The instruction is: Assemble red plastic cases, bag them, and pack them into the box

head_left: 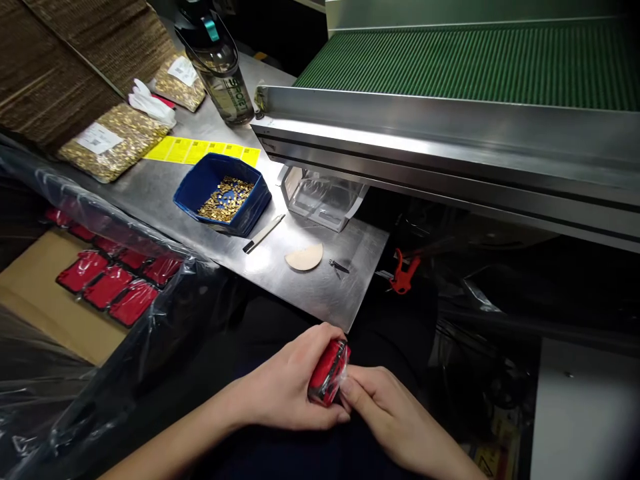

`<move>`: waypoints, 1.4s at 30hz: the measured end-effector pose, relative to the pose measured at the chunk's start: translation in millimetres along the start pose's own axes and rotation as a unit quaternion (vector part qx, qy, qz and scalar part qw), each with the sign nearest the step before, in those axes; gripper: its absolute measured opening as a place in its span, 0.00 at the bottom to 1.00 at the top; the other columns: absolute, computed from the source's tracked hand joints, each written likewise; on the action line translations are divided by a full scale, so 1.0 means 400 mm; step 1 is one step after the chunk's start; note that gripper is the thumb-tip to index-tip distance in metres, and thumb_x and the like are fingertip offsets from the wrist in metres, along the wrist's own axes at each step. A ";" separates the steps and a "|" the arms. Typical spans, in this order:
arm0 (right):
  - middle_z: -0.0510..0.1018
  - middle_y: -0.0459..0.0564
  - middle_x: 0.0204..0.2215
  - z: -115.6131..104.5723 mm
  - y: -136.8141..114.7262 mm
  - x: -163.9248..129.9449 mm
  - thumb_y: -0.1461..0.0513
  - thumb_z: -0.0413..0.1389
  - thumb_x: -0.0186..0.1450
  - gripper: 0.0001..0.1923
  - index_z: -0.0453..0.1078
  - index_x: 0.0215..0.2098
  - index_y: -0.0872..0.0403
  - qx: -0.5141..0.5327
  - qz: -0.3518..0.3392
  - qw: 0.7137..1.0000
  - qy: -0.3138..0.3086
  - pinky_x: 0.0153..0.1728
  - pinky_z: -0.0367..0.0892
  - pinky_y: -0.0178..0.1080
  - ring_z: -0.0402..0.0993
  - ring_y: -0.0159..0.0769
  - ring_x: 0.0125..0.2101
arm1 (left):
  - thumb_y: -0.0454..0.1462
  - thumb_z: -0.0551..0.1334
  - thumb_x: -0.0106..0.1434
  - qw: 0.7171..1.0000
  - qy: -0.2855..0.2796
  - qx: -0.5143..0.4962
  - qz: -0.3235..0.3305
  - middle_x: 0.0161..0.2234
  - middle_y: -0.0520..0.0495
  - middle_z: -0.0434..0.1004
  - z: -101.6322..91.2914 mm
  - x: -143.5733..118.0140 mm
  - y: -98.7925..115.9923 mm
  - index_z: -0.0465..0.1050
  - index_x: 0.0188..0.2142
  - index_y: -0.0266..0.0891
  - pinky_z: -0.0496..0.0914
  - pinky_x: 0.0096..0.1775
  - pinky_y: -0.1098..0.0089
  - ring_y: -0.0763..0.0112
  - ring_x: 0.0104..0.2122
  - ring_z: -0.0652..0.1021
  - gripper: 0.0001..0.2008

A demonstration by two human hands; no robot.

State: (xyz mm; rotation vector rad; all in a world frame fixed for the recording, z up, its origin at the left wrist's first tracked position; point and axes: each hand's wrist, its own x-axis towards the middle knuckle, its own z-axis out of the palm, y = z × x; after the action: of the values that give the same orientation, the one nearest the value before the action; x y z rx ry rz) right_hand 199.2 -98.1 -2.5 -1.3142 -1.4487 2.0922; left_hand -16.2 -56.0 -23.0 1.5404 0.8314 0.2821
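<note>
Low in the view, over the lap: left hand (290, 387) wrapped around a small red part (329, 372), fingers curled over its top, thumb under. Right hand (395, 413) meets it from the other side, fingertips pinching the part's near edge, where a clear film shows. Left of the arms, a carton (30, 287) lined with dark plastic holds rows of red parts (107, 283). Next out, the steel table (320, 293): a tan half-disc (304, 257), a slim blade tool (263, 233), a blue tray (223, 193) of small brass pieces, a clear plastic bin (323, 197). Beyond, yellow labels (203, 151), two bags of brass pieces (113, 141), a water bottle (220, 67). Farthest right, a green conveyor belt (475, 63).
</note>
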 end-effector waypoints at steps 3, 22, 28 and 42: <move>0.59 0.39 0.19 0.025 0.034 -0.004 0.41 0.47 0.74 0.29 0.61 0.26 0.52 0.157 0.050 0.986 -0.032 0.20 0.54 0.31 0.53 0.26 0.18 | 0.54 0.79 0.46 0.993 0.010 -0.102 0.065 0.58 0.39 0.67 0.011 -0.011 -0.033 0.61 0.62 0.46 0.69 0.58 0.54 0.50 0.56 0.72 0.49; 0.81 0.45 0.35 0.080 -0.031 0.090 0.62 0.48 0.75 0.11 0.71 0.38 0.50 -0.291 -0.097 0.951 -0.034 0.31 0.55 0.36 0.72 0.32 0.29 | 0.45 0.72 0.61 0.944 -0.004 -0.314 -0.097 0.42 0.51 0.72 -0.101 -0.054 -0.019 0.57 0.64 0.47 0.70 0.40 0.72 0.71 0.37 0.75 0.36; 0.71 0.43 0.25 0.046 0.063 0.114 0.51 0.47 0.77 0.23 0.68 0.29 0.54 0.003 -0.008 0.999 0.045 0.30 0.56 0.33 0.65 0.30 0.27 | 0.38 0.76 0.57 0.974 0.065 -0.213 0.044 0.67 0.40 0.61 -0.087 -0.101 -0.020 0.54 0.69 0.55 0.65 0.63 0.51 0.49 0.64 0.69 0.46; 0.67 0.41 0.23 -0.002 -0.048 0.101 0.50 0.45 0.78 0.24 0.63 0.28 0.53 -0.006 -0.085 0.996 0.018 0.28 0.54 0.35 0.60 0.29 0.24 | 0.43 0.81 0.48 0.900 0.113 -0.422 0.003 0.68 0.38 0.61 0.052 -0.040 -0.114 0.59 0.68 0.51 0.60 0.66 0.51 0.48 0.65 0.67 0.51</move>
State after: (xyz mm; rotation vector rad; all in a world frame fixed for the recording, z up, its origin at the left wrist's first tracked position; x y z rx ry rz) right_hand 172.6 -62.3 -7.3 -1.1810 -1.5042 1.9443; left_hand -29.7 -85.1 -64.5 0.6968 0.7363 0.7307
